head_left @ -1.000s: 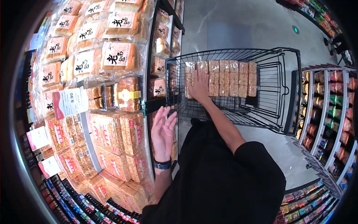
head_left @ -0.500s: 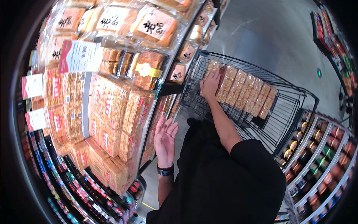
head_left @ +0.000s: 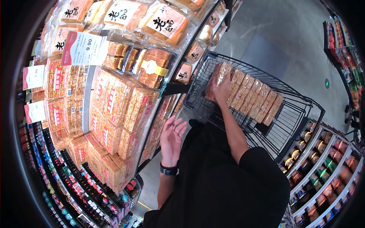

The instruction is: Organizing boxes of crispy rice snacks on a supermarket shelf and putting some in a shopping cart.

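Observation:
In the shopping cart (head_left: 296,99), my right hand (head_left: 222,90) is closed round a clear-wrapped pack of golden, lumpy snack cakes (head_left: 222,72). This pack leans at the left end of a row of similar snack cake packs (head_left: 254,95) standing side by side. Part of its lower side is hidden behind my fingers and wrist. My left hand (head_left: 171,138) is raised between my body and the shelf, palm up. Its fingers are apart and loosely curled, holding nothing. A dark wristband (head_left: 169,169) is on that wrist.
On my left, a display shelf carries stacked snack packs (head_left: 110,97), bagged bread loaves (head_left: 165,22), boxed brown cakes (head_left: 153,70) and a price card (head_left: 84,48). Tiered racks of packaged goods (head_left: 323,167) stand at the lower right. Grey floor (head_left: 262,34) lies beyond the cart.
My right hand has gone from lying flat on the end pack to gripping a pack, which is now tilted and apart from the row. My left hand stays open, slightly farther right.

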`<state>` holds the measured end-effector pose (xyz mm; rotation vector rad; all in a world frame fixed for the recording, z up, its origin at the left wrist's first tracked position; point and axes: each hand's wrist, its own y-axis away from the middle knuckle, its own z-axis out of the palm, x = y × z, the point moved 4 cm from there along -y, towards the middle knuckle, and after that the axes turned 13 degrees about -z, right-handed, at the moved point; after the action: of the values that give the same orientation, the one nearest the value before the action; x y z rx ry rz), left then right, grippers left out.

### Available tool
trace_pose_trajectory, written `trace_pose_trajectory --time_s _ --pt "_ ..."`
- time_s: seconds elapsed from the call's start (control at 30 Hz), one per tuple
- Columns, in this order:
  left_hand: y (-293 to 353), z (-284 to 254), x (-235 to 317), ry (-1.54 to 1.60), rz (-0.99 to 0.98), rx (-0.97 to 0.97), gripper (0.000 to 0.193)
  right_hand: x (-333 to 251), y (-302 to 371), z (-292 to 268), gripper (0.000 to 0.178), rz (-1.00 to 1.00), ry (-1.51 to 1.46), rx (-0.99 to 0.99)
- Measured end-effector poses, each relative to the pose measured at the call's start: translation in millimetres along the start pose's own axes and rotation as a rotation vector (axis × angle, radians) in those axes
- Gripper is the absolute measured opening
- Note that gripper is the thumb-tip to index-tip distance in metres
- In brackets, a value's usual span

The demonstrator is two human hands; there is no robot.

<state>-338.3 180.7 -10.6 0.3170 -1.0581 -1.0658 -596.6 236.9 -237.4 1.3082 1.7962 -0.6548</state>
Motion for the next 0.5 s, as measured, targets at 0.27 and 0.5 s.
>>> trace_pose_trajectory --time_s 0.27,0.5 --pt "-22 19 0 -0.101 -0.049 -0.063 0.045 -29 27 -90 0.087 -0.104 -0.831 -0.154" --pt "-24 23 9 -0.313 0.048 -0.103 0.063 -119 47 -135 0.091 0.013 -1.127 -0.335"
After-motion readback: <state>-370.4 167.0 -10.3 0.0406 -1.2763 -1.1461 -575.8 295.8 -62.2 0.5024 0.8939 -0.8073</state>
